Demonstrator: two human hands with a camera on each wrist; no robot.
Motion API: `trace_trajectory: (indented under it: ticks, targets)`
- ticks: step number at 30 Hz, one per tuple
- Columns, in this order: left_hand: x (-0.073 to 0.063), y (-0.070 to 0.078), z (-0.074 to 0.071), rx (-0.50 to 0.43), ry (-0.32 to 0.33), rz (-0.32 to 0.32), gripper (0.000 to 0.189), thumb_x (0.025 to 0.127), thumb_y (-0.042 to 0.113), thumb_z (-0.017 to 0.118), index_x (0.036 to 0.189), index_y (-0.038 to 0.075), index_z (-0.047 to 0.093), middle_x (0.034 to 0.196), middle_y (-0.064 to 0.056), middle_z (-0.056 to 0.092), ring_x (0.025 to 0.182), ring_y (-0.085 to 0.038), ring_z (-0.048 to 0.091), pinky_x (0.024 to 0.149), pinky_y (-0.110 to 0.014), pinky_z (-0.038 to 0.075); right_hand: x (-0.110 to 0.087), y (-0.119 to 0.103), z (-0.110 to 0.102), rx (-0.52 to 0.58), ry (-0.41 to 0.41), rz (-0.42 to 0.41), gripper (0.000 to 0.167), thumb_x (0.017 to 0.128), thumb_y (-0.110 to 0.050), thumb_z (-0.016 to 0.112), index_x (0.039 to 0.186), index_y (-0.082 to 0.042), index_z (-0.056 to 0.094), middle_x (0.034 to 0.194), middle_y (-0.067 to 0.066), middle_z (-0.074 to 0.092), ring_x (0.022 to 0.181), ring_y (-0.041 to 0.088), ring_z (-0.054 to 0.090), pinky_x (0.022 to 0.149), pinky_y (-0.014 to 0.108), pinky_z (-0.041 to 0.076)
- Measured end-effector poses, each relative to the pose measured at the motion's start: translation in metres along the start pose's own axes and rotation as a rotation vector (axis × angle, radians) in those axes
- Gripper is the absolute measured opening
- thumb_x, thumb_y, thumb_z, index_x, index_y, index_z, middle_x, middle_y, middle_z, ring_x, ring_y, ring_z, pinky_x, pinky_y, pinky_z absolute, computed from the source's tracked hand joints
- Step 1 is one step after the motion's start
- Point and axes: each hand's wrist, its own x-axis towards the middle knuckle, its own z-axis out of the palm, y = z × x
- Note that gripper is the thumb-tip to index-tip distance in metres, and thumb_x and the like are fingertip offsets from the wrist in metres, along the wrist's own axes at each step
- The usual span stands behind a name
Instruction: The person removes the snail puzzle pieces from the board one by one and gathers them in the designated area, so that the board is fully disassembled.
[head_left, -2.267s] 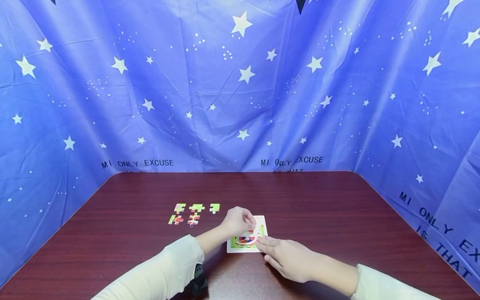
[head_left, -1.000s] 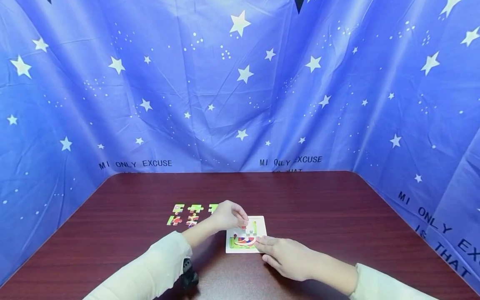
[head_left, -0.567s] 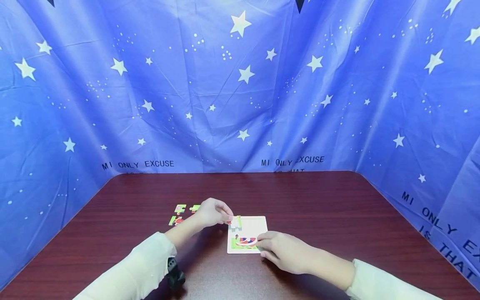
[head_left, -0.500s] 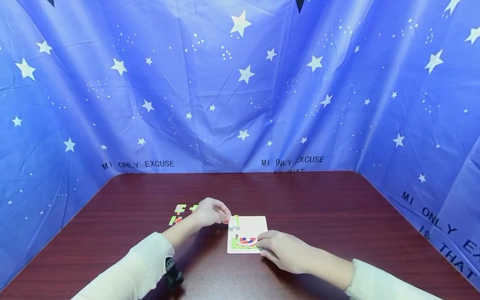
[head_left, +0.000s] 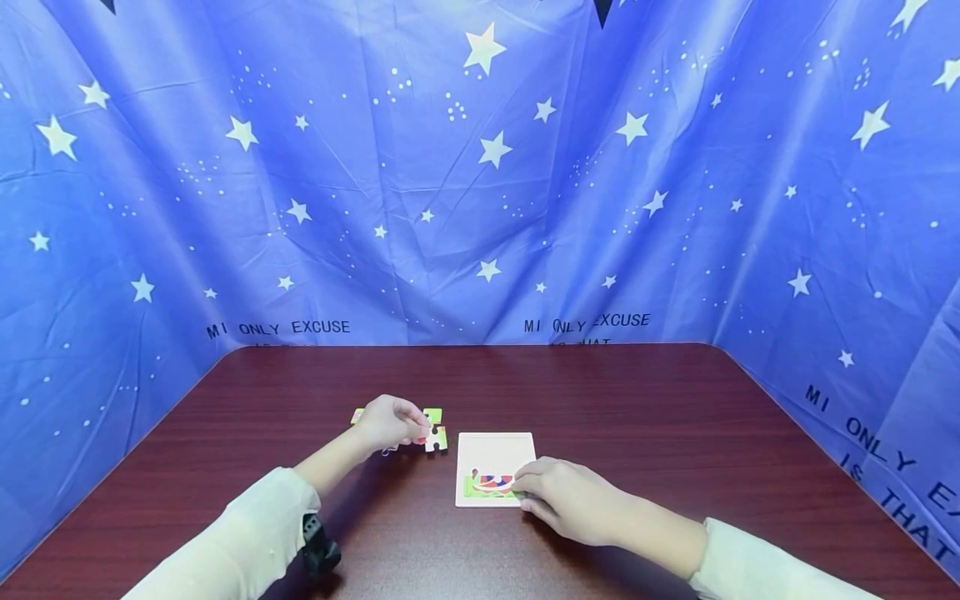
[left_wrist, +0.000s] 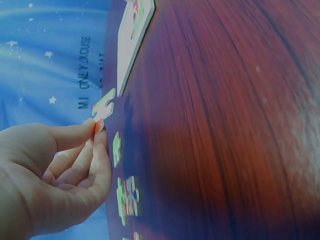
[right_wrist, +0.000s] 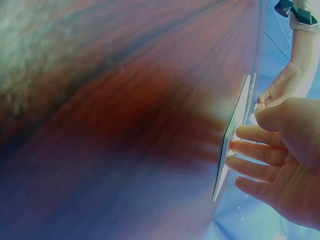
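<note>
My left hand pinches a jigsaw puzzle piece between thumb and finger, a little above the table and left of the puzzle tray. In the left wrist view that puzzle piece, white and green with a red knob, is tilted above the table. The white square puzzle tray holds joined pieces with a red, blue and green picture along its near side. My right hand rests its fingers on the tray's right edge. In the right wrist view its fingers are stretched out against the tray.
Loose puzzle pieces lie on the dark red wooden table under and behind my left hand, partly hidden by it; one green piece shows just beyond. A blue star-patterned cloth hangs behind the table and along its sides.
My left hand has lifted the puzzle piece away from over the tray and carried it left, to beside the loose pieces. My right hand has stayed at the tray's edge.
</note>
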Motion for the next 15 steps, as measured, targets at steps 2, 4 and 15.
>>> trace_trajectory:
  ticks: [2,4,15]
  targets:
    - [-0.0001,-0.0014,-0.003,-0.004,0.01,-0.007,0.006,0.077,0.006,0.073,0.083,0.004,0.073,0.066,0.0,0.071,0.056,-0.008,0.054,0.047,-0.019,0.041,0.0,0.0008,0.0005,-0.009,0.007,0.0,0.018,0.092,-0.016,0.062,0.107,-0.01,0.07,0.109,-0.001,0.069,0.103,0.012,0.065,0.089,0.028,0.054]
    - [0.0006,-0.0038,-0.0057,-0.014,0.02,-0.01,0.007,0.077,0.004,0.073,0.083,0.002,0.073,0.065,-0.001,0.07,0.054,-0.008,0.055,0.048,-0.02,0.045,0.0002,0.0015,0.0008,-0.018,0.017,-0.001,0.018,0.092,-0.016,0.062,0.106,-0.01,0.07,0.109,-0.001,0.07,0.102,0.012,0.065,0.089,0.028,0.054]
    - [0.0014,-0.0101,-0.007,0.036,0.056,-0.011,0.006,0.076,0.001,0.073,0.082,-0.001,0.074,0.064,-0.003,0.07,0.049,-0.006,0.054,0.048,-0.02,0.049,-0.0001,-0.0043,-0.0028,-0.006,-0.074,0.027,0.035,0.097,-0.023,0.055,0.129,-0.011,0.061,0.134,0.003,0.061,0.127,0.019,0.056,0.101,0.037,0.05]
